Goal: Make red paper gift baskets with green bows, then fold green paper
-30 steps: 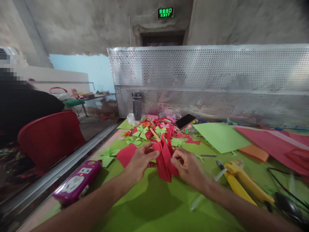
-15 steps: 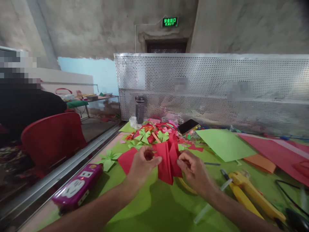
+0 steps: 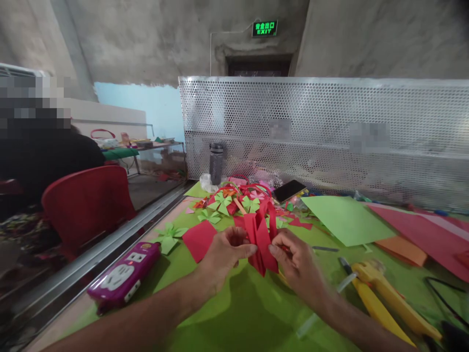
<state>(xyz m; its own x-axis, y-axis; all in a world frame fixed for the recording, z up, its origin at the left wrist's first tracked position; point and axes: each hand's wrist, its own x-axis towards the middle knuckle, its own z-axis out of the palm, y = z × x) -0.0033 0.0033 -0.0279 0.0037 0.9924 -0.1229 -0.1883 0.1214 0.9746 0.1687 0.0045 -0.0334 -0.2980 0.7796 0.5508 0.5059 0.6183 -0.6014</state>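
Note:
Between my hands stands a small folded red paper bag (image 3: pixel 262 247) with strip handles rising from its top. My left hand (image 3: pixel 225 256) pinches its left side between thumb and fingers. On its right side, my right hand (image 3: pixel 295 256) grips the paper near the lower edge, thumb in front. A loose red paper square (image 3: pixel 199 240) lies on the green tabletop just left of my left hand. Behind the bag is a heap of cut paper flowers, among them a light green flower (image 3: pixel 221 203). Part of the bag's back is hidden.
A purple power strip (image 3: pixel 124 276) lies at the left edge. To the right are a yellow glue gun (image 3: pixel 394 298), a yellow-handled tool (image 3: pixel 379 310), and green paper sheets (image 3: pixel 340 220). A phone (image 3: pixel 289 190) and bottle (image 3: pixel 216 164) sit behind. A person sits on a red chair (image 3: pixel 90 210).
The red bag is pressed narrower and turned, its handle loop now showing at the right. My left hand has moved right, closer to my right hand. The view has shifted slightly.

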